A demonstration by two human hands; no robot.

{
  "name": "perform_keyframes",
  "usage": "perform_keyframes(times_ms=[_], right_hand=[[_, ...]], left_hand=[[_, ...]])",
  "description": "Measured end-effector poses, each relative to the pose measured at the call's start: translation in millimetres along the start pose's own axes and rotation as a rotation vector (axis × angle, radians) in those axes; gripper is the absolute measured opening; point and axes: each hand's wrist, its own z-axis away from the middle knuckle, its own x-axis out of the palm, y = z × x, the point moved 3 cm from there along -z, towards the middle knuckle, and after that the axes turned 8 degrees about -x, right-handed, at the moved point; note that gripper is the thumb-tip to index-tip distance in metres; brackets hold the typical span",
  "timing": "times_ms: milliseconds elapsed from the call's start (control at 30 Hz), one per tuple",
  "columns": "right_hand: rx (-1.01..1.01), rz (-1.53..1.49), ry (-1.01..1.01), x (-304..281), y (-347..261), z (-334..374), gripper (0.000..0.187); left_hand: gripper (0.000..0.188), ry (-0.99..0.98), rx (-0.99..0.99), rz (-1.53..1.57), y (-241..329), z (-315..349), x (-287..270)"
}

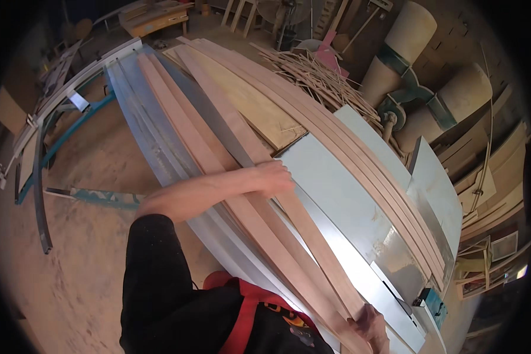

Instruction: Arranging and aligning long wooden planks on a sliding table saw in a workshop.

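My left hand [272,177] reaches across and is closed over a long wooden board [318,236], about midway along it. At the near end of the boards, my right hand [370,331] is curled around that same board's end; part of its grip is hidden. A second long board [189,133] lies to the left, passing under my left forearm, with another strip of wood between the two. These boards rest along the metal table of a saw [150,141].
Several long strips [366,159] lie stacked on the right of the table, beside a plywood panel [265,112]. Beyond them are a heap of thin offcuts [324,82] and a dust collector with bags [457,97]. A sliding frame [71,138] stands at the left.
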Motion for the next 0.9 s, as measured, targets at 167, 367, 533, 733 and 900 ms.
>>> perform_keyframes(times_ms=[167,367,533,733,900], right_hand=[[-0.054,-0.052,0.104,24.1,59.5,61.0,0.032],[0.067,-0.087,0.120,1.0,41.9,72.0,0.034],[0.021,-0.254,0.321,2.8,26.3,79.2,0.028],[0.146,-0.227,0.111,16.6,39.8,81.5,0.054],[0.220,-0.309,-0.041,10.4,40.6,85.2,0.050]], left_hand=[[0.026,-0.045,0.066,0.027,57.3,29.4,-19.5],[0.029,-0.034,0.035,0.117,71.5,43.9,-18.9],[0.032,-0.062,0.071,0.122,72.7,52.7,-16.6],[0.033,-0.062,0.089,0.148,73.4,56.0,-7.6],[0.037,-0.099,0.111,0.185,70.8,48.8,-17.0]])
